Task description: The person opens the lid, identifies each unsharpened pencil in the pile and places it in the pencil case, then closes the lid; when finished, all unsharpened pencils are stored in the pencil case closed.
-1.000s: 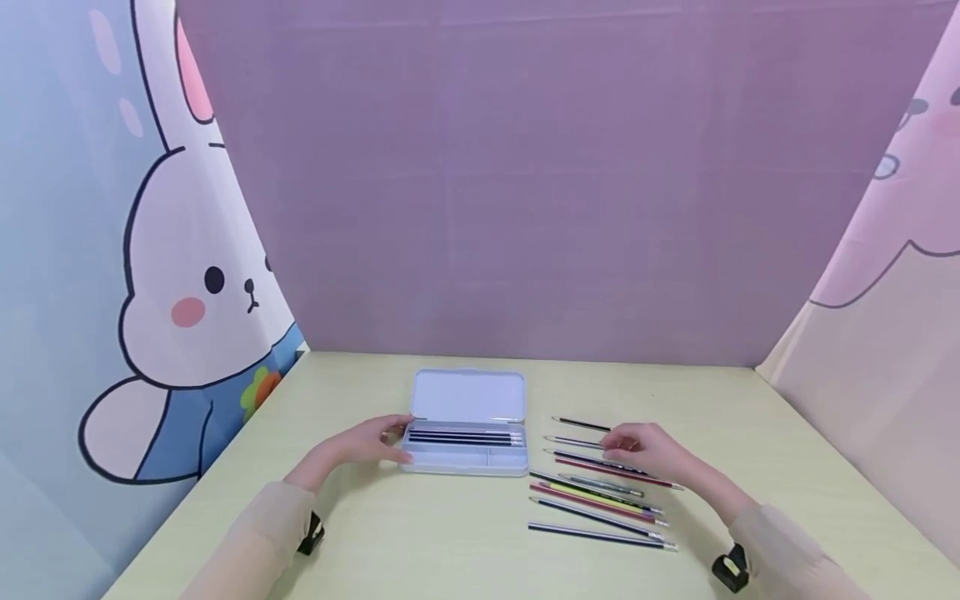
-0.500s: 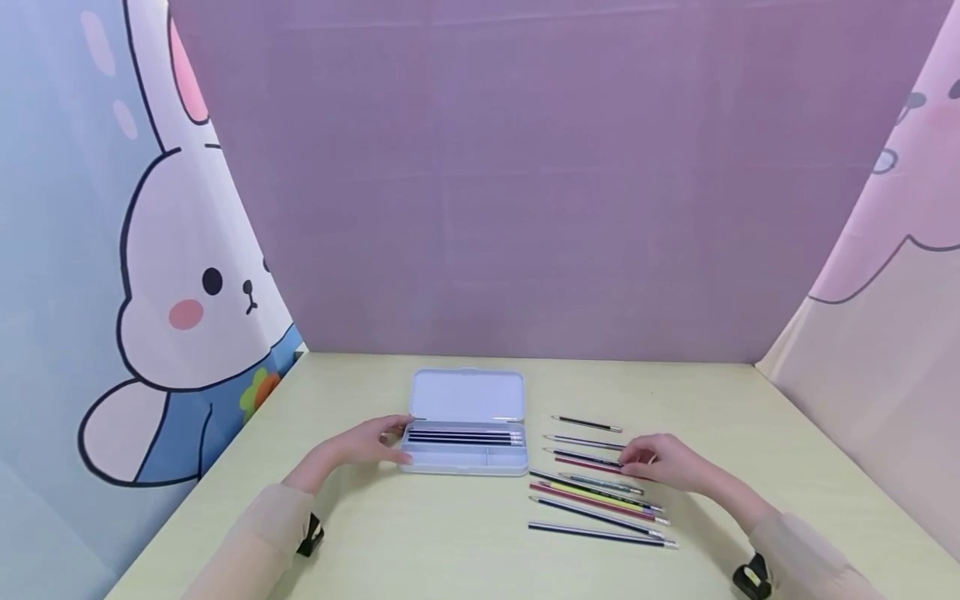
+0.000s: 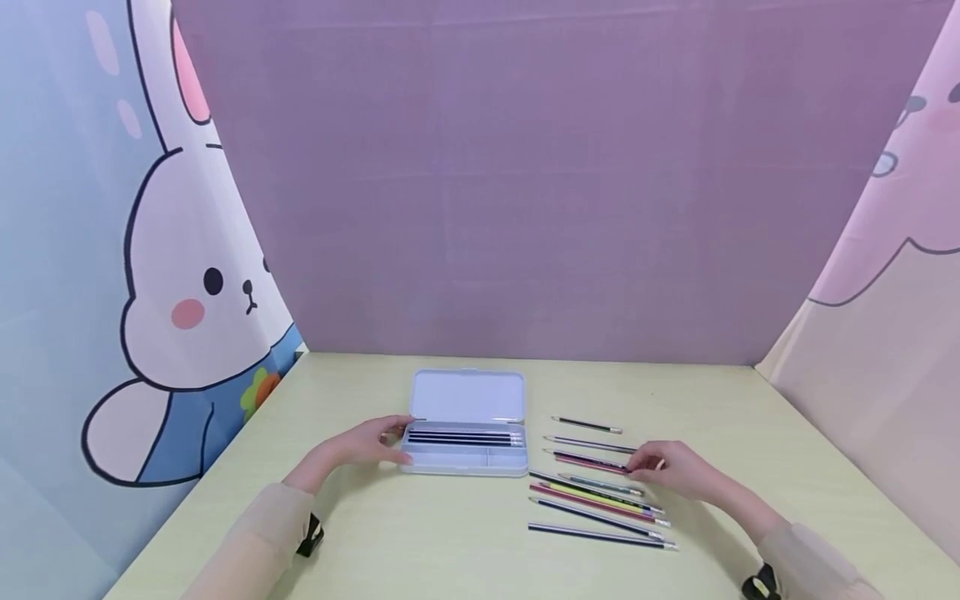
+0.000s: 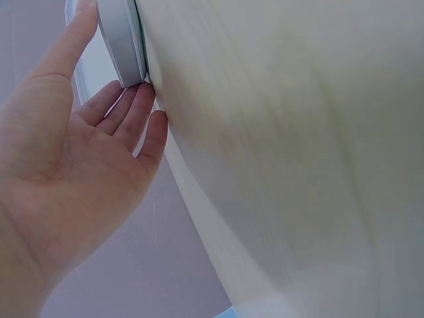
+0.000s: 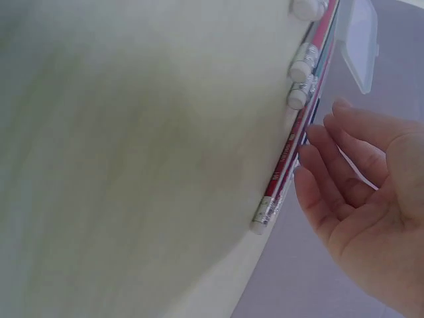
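My left hand [image 3: 363, 442] holds the left end of a white pencil case [image 3: 446, 460], thumb at its front corner and fingers at its back. In the left wrist view the case's end [image 4: 122, 46] sits between thumb and fingertips. Several dark striped pencils [image 3: 457, 438] lie in the case's rear compartment. My right hand [image 3: 678, 471] is at the eraser ends of a red pencil [image 3: 588, 463] and a dark one beside it. In the right wrist view its loosely bent fingers are close beside the red pencil [image 5: 286, 156], thumb apart; contact is unclear.
The case's lid [image 3: 468, 396] stands raised behind it. A short black pencil [image 3: 587, 425] and a blue-striped pencil [image 3: 588, 443] lie farther back. Nearer lie several more, among them a yellow pencil [image 3: 600, 496] and a striped one [image 3: 600, 535]. A purple cloth [image 3: 480, 183] hangs behind the table.
My right hand has moved right and slightly nearer, from over the rear pencils to the ends of the red and dark pair. The left hand and case have not moved.
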Motion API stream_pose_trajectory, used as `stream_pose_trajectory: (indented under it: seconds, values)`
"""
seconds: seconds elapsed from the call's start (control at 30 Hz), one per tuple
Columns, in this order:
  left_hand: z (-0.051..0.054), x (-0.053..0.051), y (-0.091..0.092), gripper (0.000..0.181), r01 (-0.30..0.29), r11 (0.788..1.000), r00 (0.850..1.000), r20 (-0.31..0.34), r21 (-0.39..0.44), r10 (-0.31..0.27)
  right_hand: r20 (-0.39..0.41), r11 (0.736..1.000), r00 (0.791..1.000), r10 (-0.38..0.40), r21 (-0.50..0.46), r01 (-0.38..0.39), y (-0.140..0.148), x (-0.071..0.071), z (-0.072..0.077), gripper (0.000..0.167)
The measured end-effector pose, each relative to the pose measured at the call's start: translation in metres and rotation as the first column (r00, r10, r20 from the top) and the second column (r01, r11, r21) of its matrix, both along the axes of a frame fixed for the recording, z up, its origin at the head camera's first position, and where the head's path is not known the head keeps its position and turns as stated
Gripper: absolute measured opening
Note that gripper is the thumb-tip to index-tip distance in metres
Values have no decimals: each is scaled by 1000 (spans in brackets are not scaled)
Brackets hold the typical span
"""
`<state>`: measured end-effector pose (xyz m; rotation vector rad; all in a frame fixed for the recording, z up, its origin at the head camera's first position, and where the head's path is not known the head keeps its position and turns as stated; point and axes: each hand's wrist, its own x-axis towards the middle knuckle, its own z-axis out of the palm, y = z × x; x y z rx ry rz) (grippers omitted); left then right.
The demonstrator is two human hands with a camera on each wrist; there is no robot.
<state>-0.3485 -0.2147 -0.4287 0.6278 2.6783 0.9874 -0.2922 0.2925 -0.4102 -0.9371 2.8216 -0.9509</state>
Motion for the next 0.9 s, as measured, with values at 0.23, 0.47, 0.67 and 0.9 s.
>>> stream_pose_trajectory:
  seconds: [0.23, 0.47, 0.67, 0.9]
  values:
    - [0, 2, 0, 78, -1, 1000, 1000, 1, -1, 1, -59, 1000, 998, 1, -8, -1, 1, -1, -4, 10]
    - [2, 3, 1, 79, -6, 1000, 1000, -6, -7, 6, -65, 999, 998, -2, 43, 4, 1, -1, -4, 10]
    - [2, 2, 1, 80, -11, 1000, 1000, -1, -9, 11, -127, 995, 991, -34, 89, 45, 2, -1, -5, 5]
    - [2, 2, 1, 79, -14, 1000, 1000, 0, -11, 14, -131, 987, 989, -72, 135, 89, 4, -3, -9, 6]
